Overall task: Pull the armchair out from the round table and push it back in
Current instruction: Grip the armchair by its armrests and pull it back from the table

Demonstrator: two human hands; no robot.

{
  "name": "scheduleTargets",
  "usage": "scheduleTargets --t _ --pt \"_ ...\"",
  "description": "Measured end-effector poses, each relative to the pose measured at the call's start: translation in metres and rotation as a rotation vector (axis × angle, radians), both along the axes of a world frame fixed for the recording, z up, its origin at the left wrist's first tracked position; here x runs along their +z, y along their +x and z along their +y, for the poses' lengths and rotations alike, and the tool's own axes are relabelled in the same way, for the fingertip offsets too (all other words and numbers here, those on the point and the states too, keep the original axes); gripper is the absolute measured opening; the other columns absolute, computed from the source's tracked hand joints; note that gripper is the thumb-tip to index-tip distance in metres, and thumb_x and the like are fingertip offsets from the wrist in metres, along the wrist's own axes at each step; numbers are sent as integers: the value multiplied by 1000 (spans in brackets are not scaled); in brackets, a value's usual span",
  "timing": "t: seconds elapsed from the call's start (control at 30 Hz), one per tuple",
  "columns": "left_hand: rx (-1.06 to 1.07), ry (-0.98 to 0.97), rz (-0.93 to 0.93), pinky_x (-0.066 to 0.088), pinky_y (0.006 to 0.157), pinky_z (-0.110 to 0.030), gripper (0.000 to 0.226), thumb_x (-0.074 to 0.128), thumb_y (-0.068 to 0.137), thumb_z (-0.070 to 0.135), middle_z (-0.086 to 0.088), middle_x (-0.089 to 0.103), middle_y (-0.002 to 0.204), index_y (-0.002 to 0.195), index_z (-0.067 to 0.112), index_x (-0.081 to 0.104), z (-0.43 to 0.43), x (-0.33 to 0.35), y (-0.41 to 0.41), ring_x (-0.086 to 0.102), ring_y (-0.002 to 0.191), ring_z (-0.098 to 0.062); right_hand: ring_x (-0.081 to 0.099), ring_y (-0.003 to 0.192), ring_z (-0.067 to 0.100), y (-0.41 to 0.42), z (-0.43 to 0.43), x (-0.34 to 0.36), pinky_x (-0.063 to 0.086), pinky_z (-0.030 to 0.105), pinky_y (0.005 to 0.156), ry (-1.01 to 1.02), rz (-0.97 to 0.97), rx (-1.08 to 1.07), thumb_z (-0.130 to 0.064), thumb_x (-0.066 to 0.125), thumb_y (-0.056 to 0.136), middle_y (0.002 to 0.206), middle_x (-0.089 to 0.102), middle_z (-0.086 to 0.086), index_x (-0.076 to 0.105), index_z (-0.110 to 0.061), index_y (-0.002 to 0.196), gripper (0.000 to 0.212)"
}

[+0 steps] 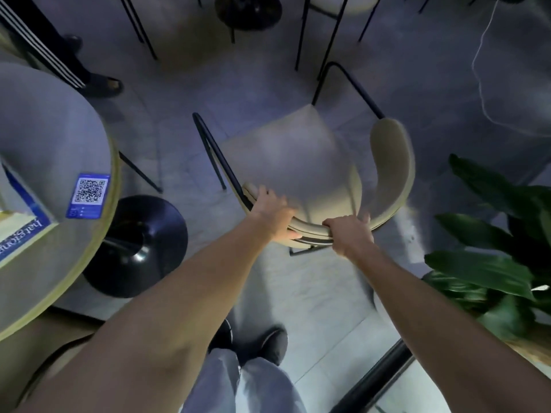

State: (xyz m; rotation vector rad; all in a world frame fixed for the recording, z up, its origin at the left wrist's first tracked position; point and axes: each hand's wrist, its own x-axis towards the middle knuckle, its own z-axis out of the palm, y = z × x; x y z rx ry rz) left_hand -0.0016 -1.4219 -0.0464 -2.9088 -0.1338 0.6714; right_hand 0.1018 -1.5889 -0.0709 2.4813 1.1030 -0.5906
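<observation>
The armchair [286,156] has a cream seat, a curved cream backrest and thin black metal arms and legs. It stands on the grey floor in the middle of the view, apart from the round table [44,120] at the left. My left hand [272,214] grips the left part of the backrest rim. My right hand [350,232] is closed over the rim a little to the right. The chair looks blurred, as if moving. The table has a pale edge and a black pedestal base [140,245].
A QR-code card [89,195] and a book [21,234] lie on the round table. A leafy green plant [501,257] stands close at the right. Other chair legs and another black table base [247,8] are at the far side. Someone's shoes [104,84] are at upper left.
</observation>
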Motion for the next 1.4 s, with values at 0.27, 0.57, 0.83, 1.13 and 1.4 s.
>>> scheduleTargets --t 0.27,0.57,0.83,1.13,1.4 --pt "-54 44 -64 35 92 -47 75 36 85 80 -10 62 120 133 26 55 3 -1 -1 59 103 -35 65 102 22 5 -1 6 31 47 100 114 33 30 -1 58 80 98 73 -5 66 -32 117 49" --pt "-17 84 -55 39 91 -50 73 35 87 78 -9 64 115 131 23 55 15 -6 5 60 103 -34 67 102 22 27 17 4 37 42 104 132 7 195 -6 52 90 100 74 -1 65 -29 119 39" --pt "218 70 -52 36 90 -49 66 36 87 77 -6 63 117 127 28 56 44 -3 16 60 104 -33 67 106 22 65 74 7 39 39 98 124 -22 391 -5 53 89 104 73 -1 65 -30 119 41" --pt "443 -1 -23 35 95 -51 61 42 88 73 -5 62 120 126 28 56 94 2 69 59 107 -32 66 103 21 139 152 14 42 35 93 71 -28 580 -12 54 88 108 72 -4 61 -35 124 44" --pt "621 -118 18 41 94 -54 47 53 88 63 -2 65 107 115 25 61 128 16 133 63 100 -25 67 108 22 206 209 22 40 36 102 53 -19 704 -13 51 88 114 72 -2 60 -35 132 50"
